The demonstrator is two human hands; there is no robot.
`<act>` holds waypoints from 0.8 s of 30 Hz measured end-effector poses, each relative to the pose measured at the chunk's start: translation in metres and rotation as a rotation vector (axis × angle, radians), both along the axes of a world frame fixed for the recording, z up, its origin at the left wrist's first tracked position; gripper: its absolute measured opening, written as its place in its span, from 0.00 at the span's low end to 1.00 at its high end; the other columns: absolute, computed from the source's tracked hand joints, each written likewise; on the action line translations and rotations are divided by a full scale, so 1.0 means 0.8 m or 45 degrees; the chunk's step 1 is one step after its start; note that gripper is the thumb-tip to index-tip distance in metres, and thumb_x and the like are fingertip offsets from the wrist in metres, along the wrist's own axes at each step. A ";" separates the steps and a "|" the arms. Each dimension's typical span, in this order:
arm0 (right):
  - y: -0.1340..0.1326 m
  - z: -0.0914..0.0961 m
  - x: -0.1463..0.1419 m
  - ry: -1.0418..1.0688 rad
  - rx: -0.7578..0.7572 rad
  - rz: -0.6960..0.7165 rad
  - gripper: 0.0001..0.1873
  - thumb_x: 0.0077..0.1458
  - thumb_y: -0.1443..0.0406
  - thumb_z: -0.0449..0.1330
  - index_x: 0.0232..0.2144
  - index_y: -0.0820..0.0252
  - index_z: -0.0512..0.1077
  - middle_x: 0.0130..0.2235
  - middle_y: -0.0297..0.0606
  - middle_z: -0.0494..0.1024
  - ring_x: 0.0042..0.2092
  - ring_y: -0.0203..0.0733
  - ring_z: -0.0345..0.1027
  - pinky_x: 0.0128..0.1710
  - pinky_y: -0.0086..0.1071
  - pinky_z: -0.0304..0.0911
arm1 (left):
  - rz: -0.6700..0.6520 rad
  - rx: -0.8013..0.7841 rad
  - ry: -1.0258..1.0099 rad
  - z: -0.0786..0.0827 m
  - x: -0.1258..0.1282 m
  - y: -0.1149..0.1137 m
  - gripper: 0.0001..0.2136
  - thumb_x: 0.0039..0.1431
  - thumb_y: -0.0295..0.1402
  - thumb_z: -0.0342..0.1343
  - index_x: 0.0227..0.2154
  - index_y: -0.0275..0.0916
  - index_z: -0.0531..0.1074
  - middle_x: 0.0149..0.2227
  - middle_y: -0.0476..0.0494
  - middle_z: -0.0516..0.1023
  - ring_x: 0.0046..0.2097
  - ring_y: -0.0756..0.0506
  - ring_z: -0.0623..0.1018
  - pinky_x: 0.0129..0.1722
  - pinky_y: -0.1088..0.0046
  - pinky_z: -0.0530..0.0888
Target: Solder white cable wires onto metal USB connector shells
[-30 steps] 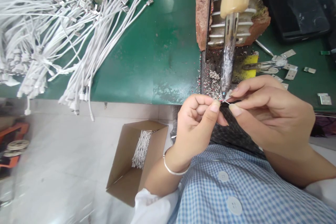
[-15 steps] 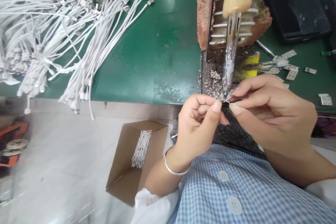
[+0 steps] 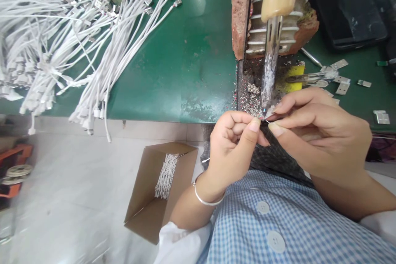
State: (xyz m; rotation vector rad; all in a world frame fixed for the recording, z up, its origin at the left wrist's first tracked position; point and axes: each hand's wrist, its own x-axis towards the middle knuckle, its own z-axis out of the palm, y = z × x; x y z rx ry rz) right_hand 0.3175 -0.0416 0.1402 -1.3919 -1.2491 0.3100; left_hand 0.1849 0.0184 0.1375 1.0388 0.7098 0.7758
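Observation:
My left hand [image 3: 233,144] is closed, thumb and index finger pinched at the bench edge. A short white cable [image 3: 205,160] pokes out behind its wrist side; the part inside the fingers is mostly hidden. Facing it, my right hand [image 3: 321,132] pinches a thin light wire [image 3: 267,121] between thumb and finger. Just above both sets of fingertips is the dark tip of a soldering iron [image 3: 271,57], which points down with its cream handle at the top. Whether the tip touches the wire is too small to tell.
Solder crumbs [image 3: 253,95] and a yellow sponge [image 3: 295,80] lie beneath the iron, beside a brick [image 3: 239,24]. Loose metal USB plugs [image 3: 342,86] are at right. Bundled white USB cables [image 3: 123,45] cover the bench's left. A cardboard box [image 3: 139,181] with cables stands below.
The view has shifted very slightly. My right fingertips sit a touch further left, and both hands keep their pinch under the iron tip.

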 end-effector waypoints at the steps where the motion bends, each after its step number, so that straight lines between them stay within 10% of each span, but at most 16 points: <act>1: 0.000 0.000 0.000 -0.001 -0.004 0.000 0.09 0.50 0.78 0.65 0.27 0.60 0.73 0.37 0.35 0.75 0.39 0.30 0.71 0.39 0.25 0.71 | 0.000 0.001 -0.008 0.000 0.000 0.000 0.07 0.64 0.36 0.59 0.33 0.39 0.69 0.22 0.53 0.77 0.24 0.53 0.76 0.30 0.78 0.76; 24: 0.003 -0.003 0.000 -0.089 0.024 -0.030 0.09 0.51 0.76 0.66 0.28 0.58 0.73 0.36 0.34 0.74 0.38 0.32 0.70 0.37 0.27 0.71 | 0.003 0.096 0.007 -0.003 -0.001 0.000 0.07 0.65 0.35 0.58 0.34 0.39 0.68 0.22 0.53 0.77 0.23 0.54 0.76 0.28 0.80 0.75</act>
